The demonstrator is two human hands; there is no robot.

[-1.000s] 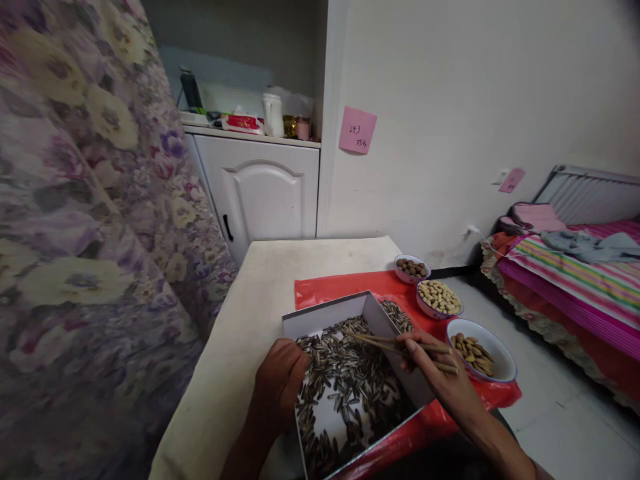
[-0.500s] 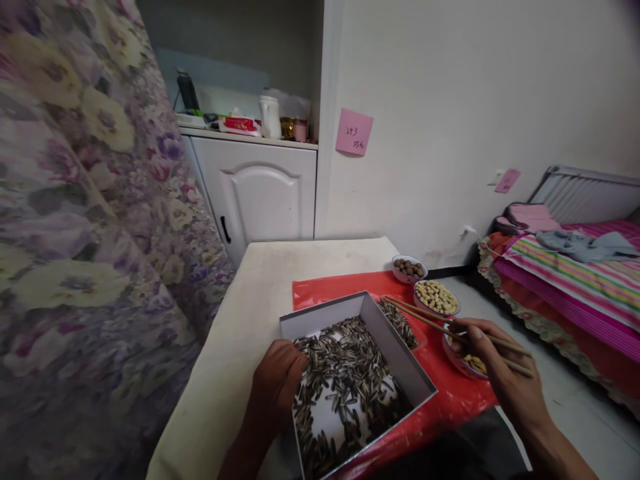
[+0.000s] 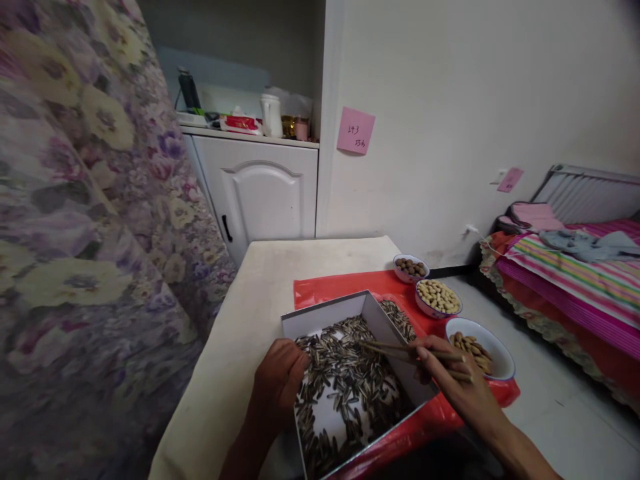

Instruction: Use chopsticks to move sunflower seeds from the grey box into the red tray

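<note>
My left hand is closed over the left wall of a shallow white box, its fingertips hidden inside the rim. Dark striped sunflower seeds lie scattered across the box floor, with white patches showing between them. In my right hand is a pair of wooden chopsticks, reaching over the right wall with their tips down among the seeds. Whether the tips pinch a seed is too small to tell. More sunflower seeds sit in a heap just outside the box's right wall.
Along the table's right edge stand bowls of brown almond-like nuts, peanuts and round brown nuts. A red plastic sheet lies under the box. A floral curtain hangs at left, and a bed stands at right.
My right hand has moved left and down with the chopsticks, from above the outside seed heap into the box. The almond-like nut bowl is now uncovered. My left hand stays on the box.
</note>
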